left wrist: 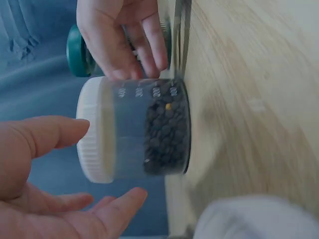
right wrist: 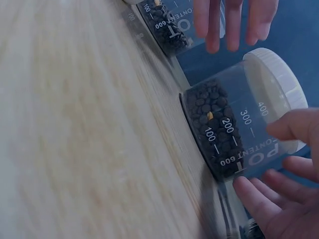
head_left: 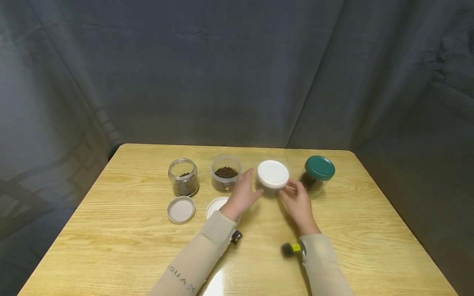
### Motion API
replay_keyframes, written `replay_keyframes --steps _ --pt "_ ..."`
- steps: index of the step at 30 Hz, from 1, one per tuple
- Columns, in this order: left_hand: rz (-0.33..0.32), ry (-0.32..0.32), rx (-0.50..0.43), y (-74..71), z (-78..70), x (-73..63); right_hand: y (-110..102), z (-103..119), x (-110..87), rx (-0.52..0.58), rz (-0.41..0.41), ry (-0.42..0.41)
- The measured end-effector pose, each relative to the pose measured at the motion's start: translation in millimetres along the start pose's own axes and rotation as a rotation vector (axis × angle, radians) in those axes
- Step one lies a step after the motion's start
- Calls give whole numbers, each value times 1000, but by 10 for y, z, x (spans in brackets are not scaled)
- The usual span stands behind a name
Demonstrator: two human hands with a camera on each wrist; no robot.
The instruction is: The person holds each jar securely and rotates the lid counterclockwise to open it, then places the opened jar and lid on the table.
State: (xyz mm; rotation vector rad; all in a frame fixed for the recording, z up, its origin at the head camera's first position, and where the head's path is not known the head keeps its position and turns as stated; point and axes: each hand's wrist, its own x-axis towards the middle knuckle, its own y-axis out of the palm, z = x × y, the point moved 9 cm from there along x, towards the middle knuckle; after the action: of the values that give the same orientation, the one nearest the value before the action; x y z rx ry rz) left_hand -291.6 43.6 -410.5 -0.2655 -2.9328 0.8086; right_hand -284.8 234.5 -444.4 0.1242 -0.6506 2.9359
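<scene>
A clear plastic jar [head_left: 272, 190] with a white screw lid [head_left: 273, 174] stands between both hands. Dark pellets [left wrist: 167, 134] fill its lower part, with one yellow piece among them. On its left side the left hand [head_left: 243, 193] is spread, fingers apart and a gap to the jar; the left wrist view shows its thumb near the lid. From the right, the right hand [head_left: 296, 201] reaches the jar with extended fingers, thumb [right wrist: 294, 124] in front of the wall. Its fingertips are at the jar's side; whether they touch is hard to tell.
An uncapped glass jar [head_left: 184, 181] and an uncapped plastic jar [head_left: 226, 176], both holding dark pellets, stand to the left. Before them lie a loose lid [head_left: 181, 209] and a white lid [head_left: 216, 205], partly behind the left arm. A green-lidded jar [head_left: 317, 170] stands right.
</scene>
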Motion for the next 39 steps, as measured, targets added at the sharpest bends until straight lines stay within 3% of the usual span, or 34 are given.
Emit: replay_keyframes --steps 7,16,29,35,39 --pt "11 -93 -55 126 105 178 60 -109 98 96 52 6" --pt "50 -30 -151 212 175 277 107 -89 94 89 52 -36" --pt "12 6 -189 199 133 268 25 -109 77 118 63 -60" --pt "14 -11 -279 188 191 208 -4 -114 85 115 75 -85" --pt "30 -19 -286 178 212 161 -23 -126 82 106 84 -98"
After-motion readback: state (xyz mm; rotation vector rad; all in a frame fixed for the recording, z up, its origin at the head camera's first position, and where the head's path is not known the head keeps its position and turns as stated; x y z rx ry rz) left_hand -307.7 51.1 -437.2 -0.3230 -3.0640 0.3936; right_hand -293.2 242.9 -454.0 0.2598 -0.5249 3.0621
